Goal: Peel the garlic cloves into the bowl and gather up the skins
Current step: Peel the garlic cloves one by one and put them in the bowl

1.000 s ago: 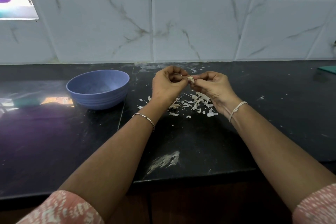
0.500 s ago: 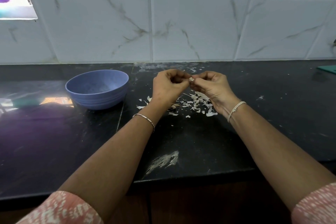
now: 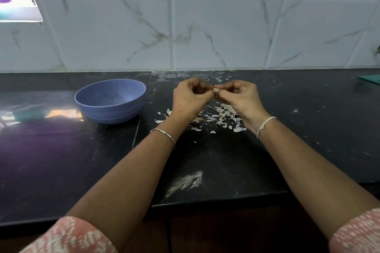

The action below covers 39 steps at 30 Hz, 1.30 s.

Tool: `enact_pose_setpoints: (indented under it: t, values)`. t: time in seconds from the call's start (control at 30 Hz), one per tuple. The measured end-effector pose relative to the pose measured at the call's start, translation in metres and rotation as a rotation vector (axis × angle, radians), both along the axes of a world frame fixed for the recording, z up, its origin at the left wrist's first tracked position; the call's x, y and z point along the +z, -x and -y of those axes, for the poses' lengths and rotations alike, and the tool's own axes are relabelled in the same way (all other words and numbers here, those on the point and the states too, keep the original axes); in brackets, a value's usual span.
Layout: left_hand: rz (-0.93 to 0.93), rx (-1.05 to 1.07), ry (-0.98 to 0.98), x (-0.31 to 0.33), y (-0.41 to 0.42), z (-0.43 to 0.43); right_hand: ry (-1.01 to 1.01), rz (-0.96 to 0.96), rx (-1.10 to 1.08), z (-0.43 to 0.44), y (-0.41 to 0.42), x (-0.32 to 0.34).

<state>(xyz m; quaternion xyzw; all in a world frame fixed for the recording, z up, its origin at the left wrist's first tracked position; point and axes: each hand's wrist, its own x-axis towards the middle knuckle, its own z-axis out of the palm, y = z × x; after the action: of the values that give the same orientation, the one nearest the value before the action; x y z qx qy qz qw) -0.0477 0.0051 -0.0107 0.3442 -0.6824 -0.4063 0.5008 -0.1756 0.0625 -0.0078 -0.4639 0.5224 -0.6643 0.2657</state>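
1. The garlic clove (image 3: pixel 216 90) is up in the air between my two hands, over the counter (image 3: pixel 205 160) and nearer its back edge than its front.
2. My left hand (image 3: pixel 190 98) is curled in tight, thumb and forefinger nipping the clove's left side. My right hand (image 3: pixel 240 98) is curled the same way and nips the right side. Neither hand has hold of anything else that I can see.
3. The clove is too small for me to tell how its long axis lies or how much skin is left on it.
4. What matters next is that the bowl (image 3: pixel 111 113) stands on the counter to the left of both hands, apart from them, with the left hand nearer. I judge the peeled clove should travel leftward in that hand.
5. The skins (image 3: pixel 224 117) lie scattered on the counter just beneath the hands, mostly under the right one, so I would gather them with that hand.
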Motion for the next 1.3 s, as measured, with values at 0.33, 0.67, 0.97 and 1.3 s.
enact_pose_setpoints:
  t: [0.33,0.67,0.97,1.3]
  values:
    - [-0.055,-0.021,-0.079,0.0006,-0.0011,0.0001,0.048,-0.18,-0.073,0.0035,0.0037,-0.0032]
    - [-0.054,-0.065,-0.107,0.0009,-0.0011,-0.0025,0.118,-0.465,-0.2,0.0063,0.0042,-0.006]
    - [-0.143,-0.058,-0.178,-0.0007,0.0,0.0003,0.133,-0.394,-0.214,0.0069,0.0037,-0.0038]
    - [-0.191,-0.107,-0.218,-0.0036,-0.0004,0.0007,0.17,-0.62,-0.278,0.006,0.0035,-0.0084]
